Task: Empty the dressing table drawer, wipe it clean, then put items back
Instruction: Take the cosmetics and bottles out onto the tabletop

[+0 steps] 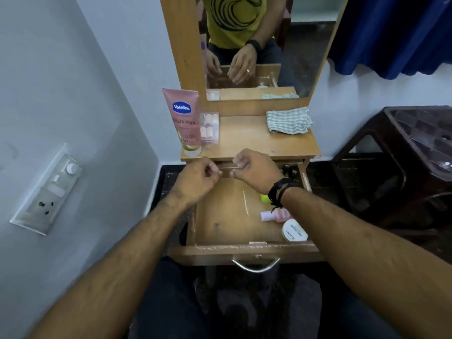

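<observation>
Here the dressing table (281, 143) stands against the wall, and everything else is placed from its open drawer (227, 216). Behind the drawer rises the mirror (266, 45), showing a person in a yellow shirt with both hands lowered. The drawer itself is pulled out toward the person, with its metal handle (255, 265) on the front edge. Right of the drawer sits a dark stool (403, 167), and a blue curtain (391, 33) hangs above that. Left of the drawer, on the wall, is a switchboard (46, 192).

On the tabletop just behind the drawer, a pink tube (183, 118) stands cap-down at the left corner, with a clear packet (209, 128) of pale pieces right beside it. A checked cloth (288, 119) lies crumpled at the back right of the top.

Both hands hover over the drawer's back edge. The left hand (198, 177) and right hand (254, 170) have their fingers curled, and each seems to pinch one end of a thin clear strip (227, 168) stretched between them; what it is I cannot tell.

Inside the drawer, along its right side, lie a white round tub (294, 231) near the front, a pink bottle (275, 214) behind it, and a small green thing (265, 198) partly hidden by the right wrist. A thin white stick (245, 204) lies on the drawer floor near the middle.
</observation>
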